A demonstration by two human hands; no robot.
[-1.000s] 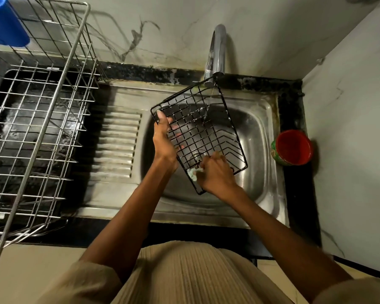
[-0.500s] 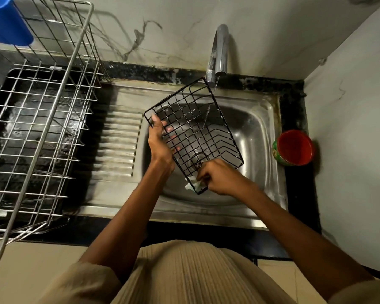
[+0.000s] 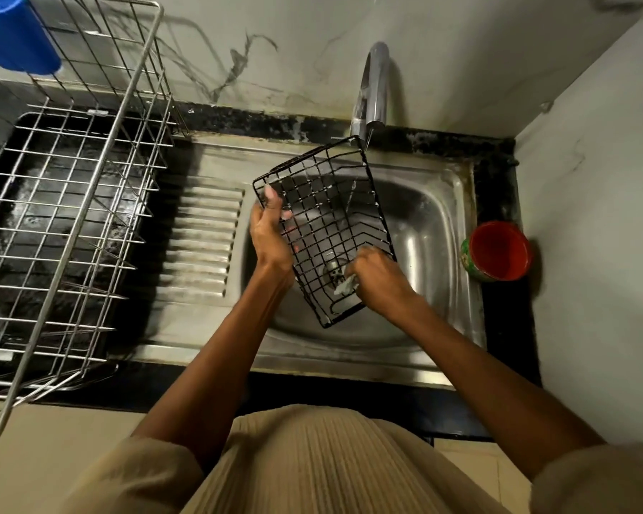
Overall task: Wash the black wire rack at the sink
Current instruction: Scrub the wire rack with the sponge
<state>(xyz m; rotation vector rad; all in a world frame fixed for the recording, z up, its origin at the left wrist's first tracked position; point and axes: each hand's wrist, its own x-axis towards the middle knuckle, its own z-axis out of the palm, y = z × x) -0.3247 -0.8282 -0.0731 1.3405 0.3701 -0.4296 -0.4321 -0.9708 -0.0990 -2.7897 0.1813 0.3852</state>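
Since the black wire rack was being scrubbed, it made sense that it was held tilted over the sink basin, far corner up near the tap and near corner dipping low, so anything washed off would probably drip into the bowl. The left hand gripped the rack's left edge, thumb up along the wire and fingers curled behind, basically acting as the anchor. The right hand was closed around a small pale scrubber or cloth, hard to tell which, pressing it on the wires at the near end. Off to the left the steel dish rack sat on the counter, likely where this ends up, and a red cup stood just right of the sink.
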